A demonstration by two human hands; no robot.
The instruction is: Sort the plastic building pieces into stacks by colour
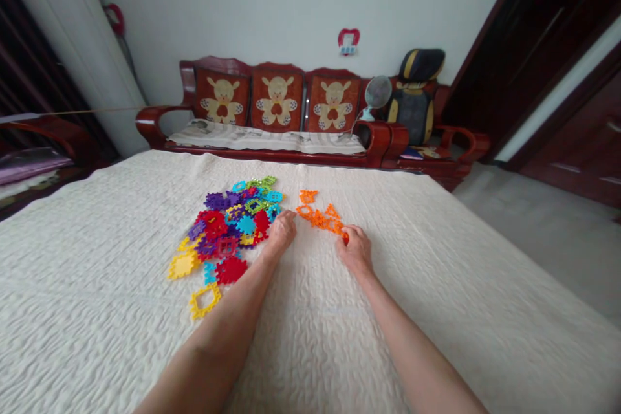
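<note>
My left hand (283, 231) is beside the right edge of a heap of interlocking plastic building pieces (246, 225) in red, purple, blue, green and yellow. Its fingers are curled together, and whatever may be in them is hidden. To the right of the heap lies a small group of orange building pieces (317, 218), with one orange square piece (307, 196) a little behind. My right hand (356, 248) closes its fingers on an orange piece at the near right end of this group. A yellow square frame piece (205, 301) lies near my left forearm.
Everything lies on a cream quilted cover (310, 349). Beyond its far edge stands a wooden sofa (272, 156) with bear cushions. A small fan (377, 92) and a padded massage seat (414, 100) are at the right. A wooden armchair (63, 136) is at the left.
</note>
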